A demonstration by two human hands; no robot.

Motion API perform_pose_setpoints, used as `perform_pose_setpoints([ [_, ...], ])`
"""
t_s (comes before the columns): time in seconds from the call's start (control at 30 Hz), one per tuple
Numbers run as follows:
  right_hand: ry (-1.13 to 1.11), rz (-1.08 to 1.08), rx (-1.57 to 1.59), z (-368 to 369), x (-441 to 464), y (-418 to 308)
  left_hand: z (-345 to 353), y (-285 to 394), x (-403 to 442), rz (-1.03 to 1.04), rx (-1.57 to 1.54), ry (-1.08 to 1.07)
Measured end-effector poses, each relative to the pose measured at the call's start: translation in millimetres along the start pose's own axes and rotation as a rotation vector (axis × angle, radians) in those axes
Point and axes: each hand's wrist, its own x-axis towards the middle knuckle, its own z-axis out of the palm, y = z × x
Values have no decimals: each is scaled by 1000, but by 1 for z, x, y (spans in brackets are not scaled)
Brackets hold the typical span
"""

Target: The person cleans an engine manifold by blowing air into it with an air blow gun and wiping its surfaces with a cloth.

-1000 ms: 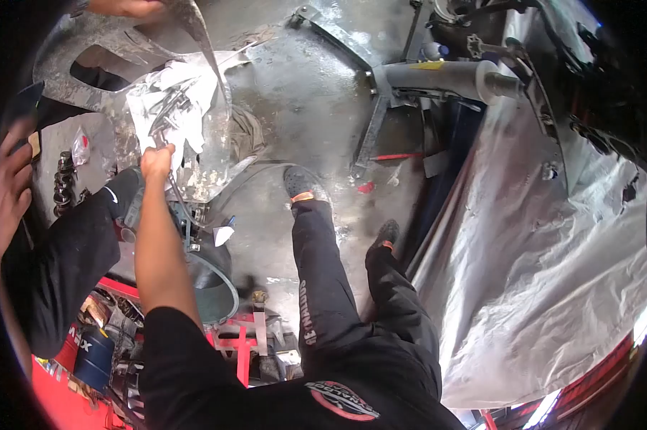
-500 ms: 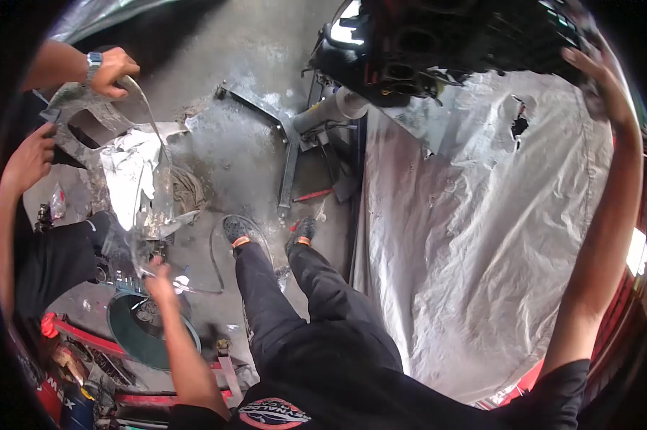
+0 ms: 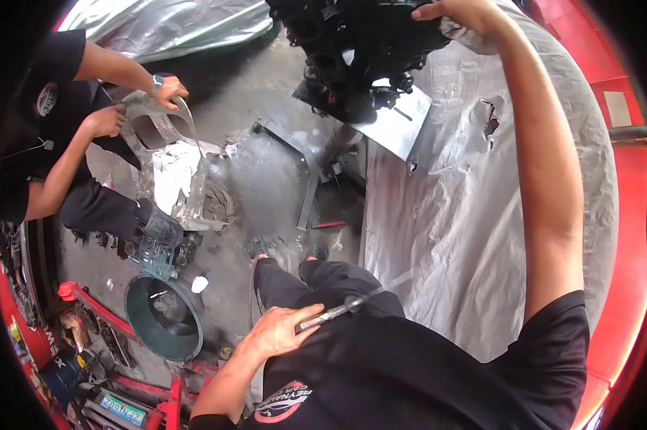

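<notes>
Silvery, a slim metal tool point(image 3: 323, 317) lies across the front of the black shirt point(image 3: 424, 358), its far end blurred. The left hand point(image 3: 277, 333) is closed around its near end. Partly curled, the right hand point(image 3: 467, 13) holds a pale cloth point(image 3: 468, 36) at the dark engine's point(image 3: 359, 50) edge. Further left, a co-worker point(image 3: 73, 122) grips a worn chair point(image 3: 148, 132) near a green tub point(image 3: 164, 315).

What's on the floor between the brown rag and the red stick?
Mostly bare floor, then a grey metal leg, close to the red stick. The head view shows it.
</notes>
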Motion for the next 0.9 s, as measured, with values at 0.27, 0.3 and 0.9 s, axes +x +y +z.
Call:
perform_pose_setpoints([
  [0.27,-51,-29,391,6,8,16,-25,75,10,646,346,340],
  [0.3,-86,2,362,-1,0,7,-23,80,15,574,141,337],
  [0.9,-177,203,546,-11,-9,-11,-122,134,178,-25,134,576],
])
